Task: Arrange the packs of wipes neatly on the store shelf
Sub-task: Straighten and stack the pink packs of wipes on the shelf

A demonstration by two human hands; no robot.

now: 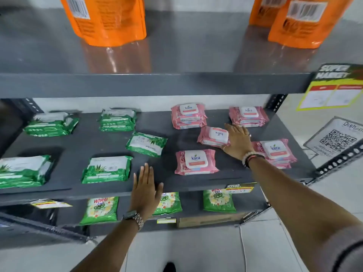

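Observation:
On the dark grey middle shelf (169, 142) lie several green wipes packs on the left and several pink Kara packs on the right. One green pack (146, 144) lies crooked near the middle. A pink pack (213, 136) is turned sideways, and my right hand (238, 142) rests flat against its right edge, thumb touching it, fingers spread. Another pink pack (196, 161) lies near the front. My left hand (146, 190) lies flat and open on the shelf's front edge, holding nothing. Pink stacks sit at the back (188, 116) (248, 115) and right (275, 152).
Orange pouches (106, 18) (298, 22) stand on the upper shelf. Green detergent bags (100, 210) sit on the lower shelf. A price tag (239, 188) hangs on the shelf edge. A supermarket sign (334, 87) and a QR poster (337, 140) are at the right.

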